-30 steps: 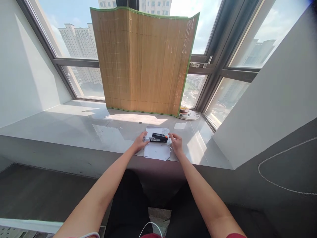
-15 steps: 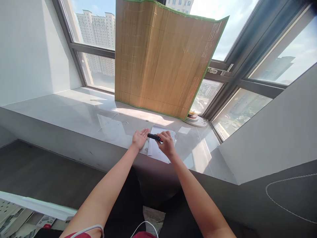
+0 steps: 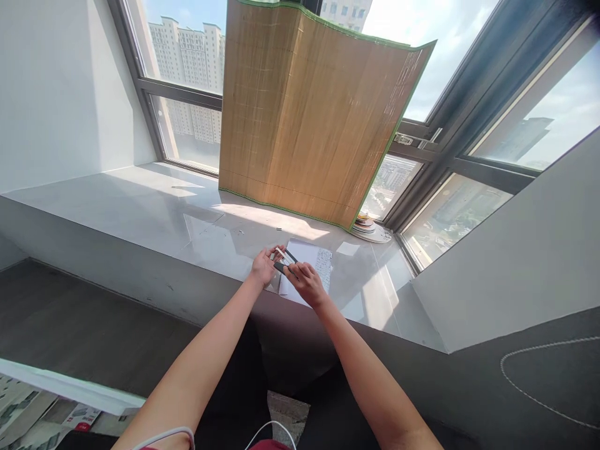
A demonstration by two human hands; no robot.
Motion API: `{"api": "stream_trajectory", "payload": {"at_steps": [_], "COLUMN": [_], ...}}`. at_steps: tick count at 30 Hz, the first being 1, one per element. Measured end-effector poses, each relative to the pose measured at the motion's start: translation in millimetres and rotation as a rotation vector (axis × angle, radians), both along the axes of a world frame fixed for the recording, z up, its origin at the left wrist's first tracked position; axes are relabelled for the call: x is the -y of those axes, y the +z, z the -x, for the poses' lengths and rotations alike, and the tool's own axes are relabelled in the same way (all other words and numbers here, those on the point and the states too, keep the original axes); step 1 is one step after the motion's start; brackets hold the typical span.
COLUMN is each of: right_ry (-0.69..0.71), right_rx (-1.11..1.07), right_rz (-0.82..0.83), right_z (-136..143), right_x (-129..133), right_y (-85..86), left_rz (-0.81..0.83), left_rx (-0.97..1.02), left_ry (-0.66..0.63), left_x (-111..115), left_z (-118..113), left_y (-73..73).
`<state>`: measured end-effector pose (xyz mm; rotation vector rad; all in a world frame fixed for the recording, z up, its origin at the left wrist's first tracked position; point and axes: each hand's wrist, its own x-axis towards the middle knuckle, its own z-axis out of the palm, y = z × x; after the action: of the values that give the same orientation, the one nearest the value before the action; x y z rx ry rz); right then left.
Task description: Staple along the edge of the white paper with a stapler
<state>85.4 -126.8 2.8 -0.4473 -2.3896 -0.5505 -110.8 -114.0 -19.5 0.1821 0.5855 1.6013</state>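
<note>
A black stapler (image 3: 291, 257) is spread apart at its front end, with a pale metal strip showing between its dark arms. My right hand (image 3: 307, 282) is closed around its rear part. At the stapler's front end, my left hand (image 3: 265, 267) has its palm turned up and its fingers curled against the tool; the exact contact is too small to make out. Under and beside the hands lie white sheets of paper (image 3: 304, 251), with a printed sheet (image 3: 324, 265) at their right side.
The grey windowsill (image 3: 154, 212) carries a small dark staple-like strip (image 3: 279, 229) and tiny scraps. A bamboo mat (image 3: 309, 119) with green edging stands against the window. Round discs (image 3: 370, 230) are stacked by the right corner. A rope (image 3: 539, 394) hangs at far right.
The stapler was closed in my right hand and now is spread apart. My left hand, flat with fingers outstretched before, has curled its fingers at the stapler's front end.
</note>
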Motion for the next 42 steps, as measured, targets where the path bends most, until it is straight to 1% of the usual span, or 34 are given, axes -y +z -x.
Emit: {"api": "stream_trajectory", "payload": {"at_steps": [2, 4, 6, 8, 10, 12, 14, 16, 17, 18, 20, 22, 23, 24, 26, 28, 34, 37, 39, 42], "right_ry": [-0.051, -0.194, -0.379, -0.516, -0.583, -0.61, -0.606, -0.578, -0.539, -0.474, -0.275, -0.067, -0.002, 0.027, 0.006, -0.027, 0.003, 0.0, -0.046, -0.202], "right_rx": [-0.109, -0.325, -0.574, -0.745, -0.796, -0.777, -0.731, -0.701, -0.684, -0.661, -0.58, -0.473, -0.43, -0.401, -0.386, -0.394, -0.353, -0.367, -0.401, -0.532], "right_rz": [0.031, 0.117, 0.278, 0.472, 0.633, 0.727, 0.752, 0.675, 0.613, 0.555, 0.499, 0.524, 0.541, 0.553, 0.551, 0.537, 0.56, 0.586, 0.571, 0.531], "right_z": [-4, -9, -17, -28, -40, -50, -56, -53, -49, -43, -28, -15, -10, -6, -4, -7, -12, -15, -27, -68], "right_x": [0, -2, -8, -18, -29, -37, -40, -38, -36, -32, -25, -19, -17, -16, -17, -19, -24, -24, -31, -57], "right_y": [-2.2, -5.5, -10.2, -16.0, -21.9, -26.5, -27.8, -24.5, -21.2, -16.9, -7.0, 2.3, 5.7, 8.2, 9.9, 8.1, -0.1, 5.5, 14.3, 26.2], "left_rz": [0.009, 0.019, 0.013, -0.012, -0.052, -0.097, -0.134, -0.162, -0.176, -0.191, -0.225, -0.259, -0.273, -0.284, -0.292, -0.291, -0.305, -0.3, -0.263, -0.238], "left_rx": [0.028, 0.029, -0.012, -0.093, -0.209, -0.338, -0.454, -0.538, -0.572, -0.603, -0.656, -0.697, -0.715, -0.733, -0.767, -0.789, -0.844, -0.86, -0.858, -0.895], "left_ry": [0.007, 0.015, 0.023, 0.016, -0.017, -0.062, -0.1, -0.125, -0.136, -0.145, -0.152, -0.153, -0.154, -0.157, -0.175, -0.196, -0.216, -0.201, -0.179, -0.184], "left_x": [-2, -4, -4, -3, -2, -1, 1, 2, 3, 4, 6, 7, 7, 7, 7, 6, 6, 6, 6, 6], "left_z": [-1, -1, -3, -5, -8, -11, -14, -15, -16, -17, -17, -17, -17, -16, -16, -16, -19, -21, -22, -24], "left_y": [-1.0, -2.0, -3.2, -4.4, -5.3, -5.7, -5.4, -4.7, -4.2, -3.7, -3.1, -3.1, -3.3, -3.7, -4.8, -5.8, -4.9, -2.9, -1.7, -0.7]}}
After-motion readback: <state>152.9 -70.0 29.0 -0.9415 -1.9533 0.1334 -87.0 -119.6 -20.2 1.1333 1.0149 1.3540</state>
